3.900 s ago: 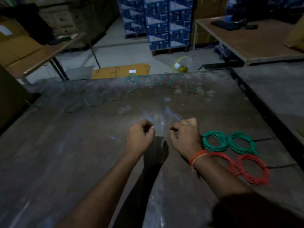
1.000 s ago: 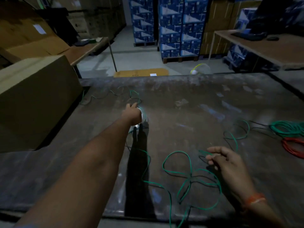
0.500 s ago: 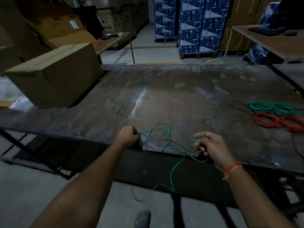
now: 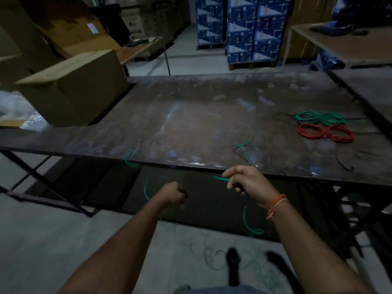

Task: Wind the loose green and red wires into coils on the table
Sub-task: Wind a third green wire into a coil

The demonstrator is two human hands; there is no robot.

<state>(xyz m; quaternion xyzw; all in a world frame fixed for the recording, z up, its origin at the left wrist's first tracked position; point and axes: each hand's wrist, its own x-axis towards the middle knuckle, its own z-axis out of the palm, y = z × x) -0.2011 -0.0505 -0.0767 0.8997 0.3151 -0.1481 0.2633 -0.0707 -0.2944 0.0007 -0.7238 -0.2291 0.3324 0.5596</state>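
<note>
A scuffed dark table (image 4: 191, 124) carries a cardboard box (image 4: 72, 90) at its left end and finished green coils (image 4: 320, 118) and red coils (image 4: 325, 133) at right. The loose green wire (image 4: 244, 145) trails off the near edge (partly blurred) toward the floor. The right hand (image 4: 247, 180) pinches it; the left hand (image 4: 174, 195) is fisted, its hold unclear.
</note>
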